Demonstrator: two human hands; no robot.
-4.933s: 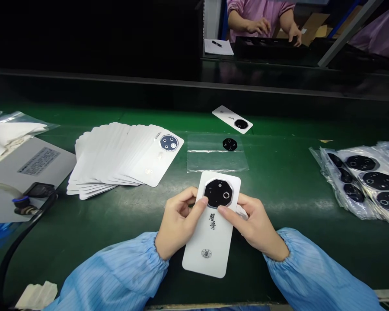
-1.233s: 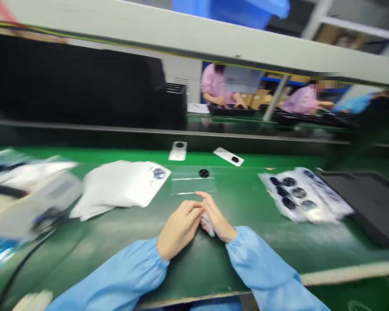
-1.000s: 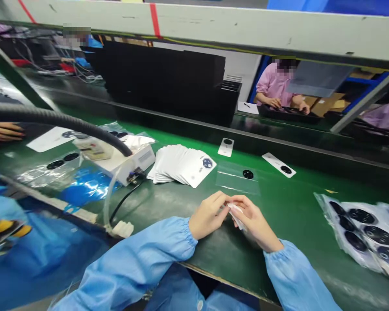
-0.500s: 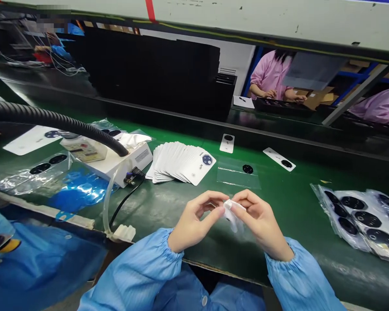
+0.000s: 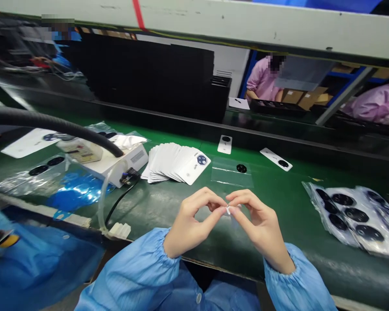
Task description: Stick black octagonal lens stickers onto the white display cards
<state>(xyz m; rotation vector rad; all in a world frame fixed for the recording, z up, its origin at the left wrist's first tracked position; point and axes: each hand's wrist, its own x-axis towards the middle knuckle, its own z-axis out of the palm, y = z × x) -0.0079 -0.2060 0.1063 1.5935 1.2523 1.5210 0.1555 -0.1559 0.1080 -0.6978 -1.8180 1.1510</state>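
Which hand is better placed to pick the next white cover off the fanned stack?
Left, probably. The left hand is nearer the fanned stack; the right hand would have to cross over. Both pinch a small white scrap.

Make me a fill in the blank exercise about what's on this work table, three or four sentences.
The left hand and the right hand pinch a small ___ scrap between their fingertips.
The fanned stack of covers lies to the person's ___ of the clear bag.
The round part at the clear bag is ___.
The table is ___.
Missing words: white, left, black, green.
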